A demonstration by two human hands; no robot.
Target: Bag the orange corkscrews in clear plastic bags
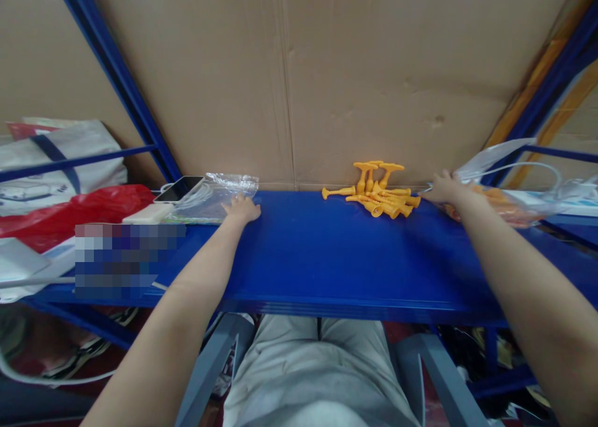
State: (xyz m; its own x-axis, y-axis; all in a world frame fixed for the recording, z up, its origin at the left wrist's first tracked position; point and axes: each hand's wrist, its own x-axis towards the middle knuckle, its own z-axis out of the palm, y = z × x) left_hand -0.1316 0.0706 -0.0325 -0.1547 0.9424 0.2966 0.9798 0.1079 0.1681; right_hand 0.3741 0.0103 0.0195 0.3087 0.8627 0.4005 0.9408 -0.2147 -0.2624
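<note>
My left hand [242,208] rests on the blue shelf [327,259], its fingers on the edge of a stack of clear plastic bags [215,197]. A pile of several orange plastic T-shaped parts [380,193] lies at the back of the shelf against the cardboard wall. My right hand [443,187] reaches to the right of that pile and grips the mouth of a clear bag [507,193] with orange parts inside it.
A phone [177,188] and a white block [147,213] lie left of the bags. A red plastic bag [70,215] and a white tote [56,159] sit far left. Brown cardboard [299,72] backs the shelf. Blue frame posts [121,78] stand on both sides.
</note>
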